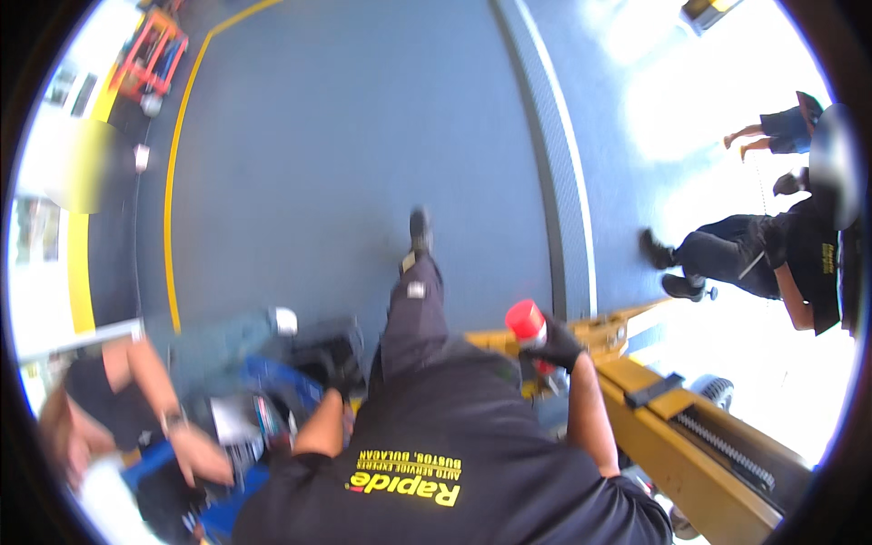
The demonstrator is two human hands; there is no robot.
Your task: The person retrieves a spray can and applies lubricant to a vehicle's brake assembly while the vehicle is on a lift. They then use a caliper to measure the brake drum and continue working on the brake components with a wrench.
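A spray can (pixel 538 338) with a red cap is in my right hand (pixel 561 347). That hand wears a black glove, and its fingers wrap round the can, which stands out to the right of my body. My left forearm (pixel 320 429) comes in low at the left of my dark shirt. My left hand (pixel 345 381) appears dark and blurred beside my hip, so its fingers cannot be made out. Below, one of my legs (pixel 413 313) reaches forward with a black shoe (pixel 420 229) on the grey floor.
A yellow lift arm and post (pixel 699 445) stand close on my right. On the left, another person's arm (pixel 168 400) is near a blue cart with assorted items (pixel 245 427). More people in dark clothes (pixel 736 254) are at far right. A red rack (pixel 153 56) stands at far left.
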